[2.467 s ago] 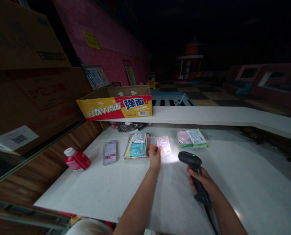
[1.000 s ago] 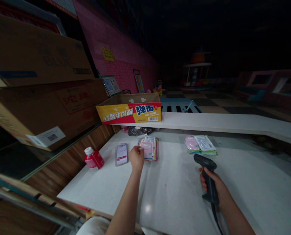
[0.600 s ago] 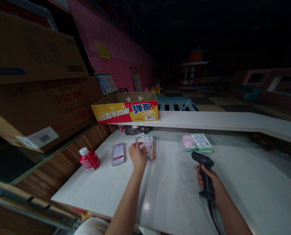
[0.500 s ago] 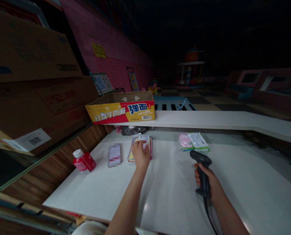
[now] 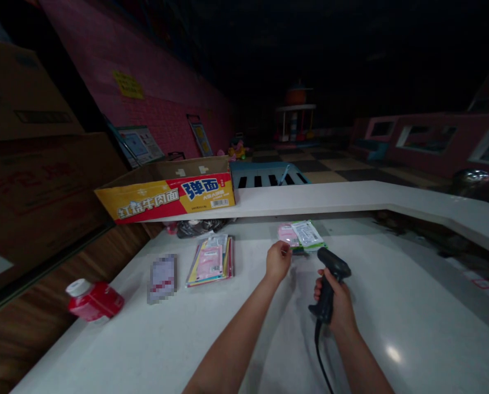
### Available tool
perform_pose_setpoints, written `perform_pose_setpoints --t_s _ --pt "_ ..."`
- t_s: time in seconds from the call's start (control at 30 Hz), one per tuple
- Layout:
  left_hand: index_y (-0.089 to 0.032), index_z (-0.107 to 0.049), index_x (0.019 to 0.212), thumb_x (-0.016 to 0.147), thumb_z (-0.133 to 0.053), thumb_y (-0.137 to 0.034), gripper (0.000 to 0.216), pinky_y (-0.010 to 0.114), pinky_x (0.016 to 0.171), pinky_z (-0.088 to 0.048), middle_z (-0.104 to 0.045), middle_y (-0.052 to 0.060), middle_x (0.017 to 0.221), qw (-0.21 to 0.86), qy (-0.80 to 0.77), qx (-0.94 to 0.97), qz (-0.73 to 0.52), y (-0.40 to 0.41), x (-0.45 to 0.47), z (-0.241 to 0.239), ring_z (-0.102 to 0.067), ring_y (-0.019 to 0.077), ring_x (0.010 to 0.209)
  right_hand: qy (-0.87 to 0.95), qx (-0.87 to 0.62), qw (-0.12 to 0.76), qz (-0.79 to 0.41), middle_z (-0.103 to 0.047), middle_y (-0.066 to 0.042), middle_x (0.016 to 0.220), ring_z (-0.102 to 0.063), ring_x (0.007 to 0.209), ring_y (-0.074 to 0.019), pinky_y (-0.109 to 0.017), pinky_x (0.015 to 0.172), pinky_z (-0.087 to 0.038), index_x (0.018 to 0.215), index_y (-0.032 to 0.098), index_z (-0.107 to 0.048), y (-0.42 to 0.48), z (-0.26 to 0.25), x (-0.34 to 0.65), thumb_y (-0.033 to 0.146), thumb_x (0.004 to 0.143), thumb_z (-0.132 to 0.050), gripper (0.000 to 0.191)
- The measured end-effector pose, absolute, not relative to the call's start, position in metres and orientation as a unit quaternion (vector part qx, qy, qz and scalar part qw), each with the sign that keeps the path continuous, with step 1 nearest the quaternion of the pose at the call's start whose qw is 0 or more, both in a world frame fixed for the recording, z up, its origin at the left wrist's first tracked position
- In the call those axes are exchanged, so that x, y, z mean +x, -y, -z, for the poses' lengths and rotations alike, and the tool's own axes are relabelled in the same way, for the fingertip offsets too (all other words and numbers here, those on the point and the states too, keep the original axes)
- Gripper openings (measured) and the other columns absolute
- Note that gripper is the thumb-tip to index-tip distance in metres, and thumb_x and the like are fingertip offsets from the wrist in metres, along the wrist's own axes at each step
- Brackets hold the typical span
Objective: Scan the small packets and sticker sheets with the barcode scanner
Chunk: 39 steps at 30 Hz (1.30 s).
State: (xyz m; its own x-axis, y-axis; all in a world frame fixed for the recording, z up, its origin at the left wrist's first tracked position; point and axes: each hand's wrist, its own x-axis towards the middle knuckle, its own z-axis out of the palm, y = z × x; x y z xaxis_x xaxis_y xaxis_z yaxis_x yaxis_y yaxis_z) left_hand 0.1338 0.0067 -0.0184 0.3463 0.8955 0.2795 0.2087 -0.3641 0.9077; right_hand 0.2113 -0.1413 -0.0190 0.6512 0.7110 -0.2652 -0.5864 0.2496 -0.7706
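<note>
My left hand (image 5: 277,260) reaches over the white counter (image 5: 392,295) to the right-hand pile of flat packets (image 5: 305,234), one pink and one green-edged. Its fingers are curled in a pinch at the near edge of the pink packet (image 5: 286,234). My right hand (image 5: 338,302) is wrapped round the handle of a black barcode scanner (image 5: 330,273), held upright just right of the left hand, its head close to the pile. The scanner's cable (image 5: 320,350) trails back along my right forearm.
A second pile of colourful packets (image 5: 211,260) lies to the left, then a phone (image 5: 162,272) and a red bottle (image 5: 94,300) on its side. A yellow-red noodle carton (image 5: 166,191) sits on the raised ledge (image 5: 351,194). Big cardboard boxes (image 5: 30,164) line the left.
My left hand laid the pink packet on the left pile, let go and crossed right to the other pile. The scanner light went out. The view swung right.
</note>
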Motion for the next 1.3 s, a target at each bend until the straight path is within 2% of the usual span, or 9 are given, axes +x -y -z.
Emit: perform_pose_setpoints --t_s 0.1,0.23,0.43,0.57,0.67,0.83,1.0,1.2,1.3 --pt "-0.020 -0.055 0.074 0.071 -0.070 -0.020 0.015 0.025 0.051 -0.045 -0.064 0.000 0.060 0.572 -0.415 0.590 -0.391 -0.013 0.165 0.022 -0.061 0.0152 0.050 0.051 -0.447 0.794 -0.408 -0.056 0.005 0.051 -0.049 0.041 -0.0085 -0.018 0.036 -0.041 0.082 0.019 -0.061 0.141 0.018 0.213 0.051 0.056 -0.087 0.048" --pt "-0.021 -0.051 0.073 0.064 -0.079 -0.025 0.030 0.025 0.044 -0.044 -0.060 -0.003 0.050 0.607 -0.449 0.519 -0.401 -0.019 0.192 0.026 -0.062 0.0174 0.044 0.049 -0.447 0.790 -0.417 -0.056 0.005 0.052 -0.050 0.041 -0.0085 -0.018 0.036 -0.041 0.082 0.019 -0.061 0.141 0.016 0.214 0.053 0.057 -0.086 0.048" --pt "-0.020 -0.051 0.066 0.053 -0.083 -0.013 0.036 0.027 0.046 -0.049 -0.056 -0.006 0.048 0.606 -0.471 0.458 -0.448 -0.026 0.206 0.028 -0.062 0.0169 0.044 0.040 -0.444 0.790 -0.421 -0.055 0.005 0.051 -0.048 0.039 -0.0085 -0.019 0.035 -0.040 0.080 0.019 -0.061 0.140 0.014 0.214 0.053 0.058 -0.085 0.047" --pt "-0.016 -0.057 0.066 0.056 -0.079 -0.004 0.027 0.028 0.056 -0.053 -0.063 0.000 0.057 0.713 -0.416 0.370 -0.426 -0.027 0.201 0.018 -0.061 0.0134 0.050 0.035 -0.434 0.793 -0.425 -0.056 0.005 0.052 -0.048 0.040 -0.0082 -0.018 0.036 -0.040 0.081 0.018 -0.061 0.140 0.015 0.213 0.051 0.058 -0.086 0.047" --pt "-0.012 -0.062 0.066 0.060 -0.074 -0.002 0.017 0.027 0.057 -0.052 -0.065 0.003 0.060 0.752 -0.398 0.344 -0.398 -0.028 0.191 0.008 -0.060 0.0121 0.052 0.038 -0.430 0.796 -0.425 -0.056 0.005 0.052 -0.049 0.042 -0.0086 -0.018 0.037 -0.040 0.082 0.018 -0.062 0.140 0.016 0.213 0.050 0.059 -0.085 0.045" --pt "-0.013 -0.062 0.069 0.057 -0.076 -0.009 0.019 0.021 0.052 -0.047 -0.065 0.003 0.062 0.736 -0.384 0.354 -0.431 -0.030 0.150 0.008 -0.057 0.0092 0.053 0.045 -0.424 0.795 -0.431 -0.056 0.005 0.052 -0.048 0.042 -0.0087 -0.018 0.037 -0.040 0.082 0.019 -0.062 0.142 0.014 0.212 0.049 0.059 -0.085 0.044" --pt "-0.016 -0.058 0.072 0.060 -0.075 -0.031 0.026 0.018 0.049 -0.039 -0.058 -0.003 0.057 0.596 -0.397 0.467 -0.518 -0.035 0.087 0.026 -0.054 0.0086 0.051 0.103 -0.442 0.758 -0.469 -0.056 0.005 0.053 -0.049 0.041 -0.0089 -0.018 0.036 -0.039 0.086 0.019 -0.062 0.144 0.015 0.207 0.051 0.061 -0.084 0.046" --pt "-0.015 -0.058 0.080 0.065 -0.071 -0.048 0.039 0.027 0.063 -0.053 -0.064 0.002 0.074 0.537 -0.394 0.477 -0.574 -0.036 0.050 0.051 -0.061 0.0130 0.065 0.206 -0.464 0.684 -0.524 -0.057 0.005 0.053 -0.049 0.038 -0.0093 -0.019 0.035 -0.039 0.089 0.019 -0.061 0.146 0.021 0.198 0.052 0.067 -0.081 0.044" --pt "-0.016 -0.058 0.080 0.068 -0.069 -0.053 0.040 0.026 0.059 -0.052 -0.061 0.001 0.074 0.516 -0.409 0.471 -0.587 -0.034 0.048 0.059 -0.059 0.0127 0.063 0.240 -0.474 0.645 -0.549 -0.057 0.005 0.052 -0.050 0.037 -0.0102 -0.019 0.033 -0.039 0.090 0.019 -0.061 0.147 0.023 0.195 0.053 0.067 -0.080 0.045"
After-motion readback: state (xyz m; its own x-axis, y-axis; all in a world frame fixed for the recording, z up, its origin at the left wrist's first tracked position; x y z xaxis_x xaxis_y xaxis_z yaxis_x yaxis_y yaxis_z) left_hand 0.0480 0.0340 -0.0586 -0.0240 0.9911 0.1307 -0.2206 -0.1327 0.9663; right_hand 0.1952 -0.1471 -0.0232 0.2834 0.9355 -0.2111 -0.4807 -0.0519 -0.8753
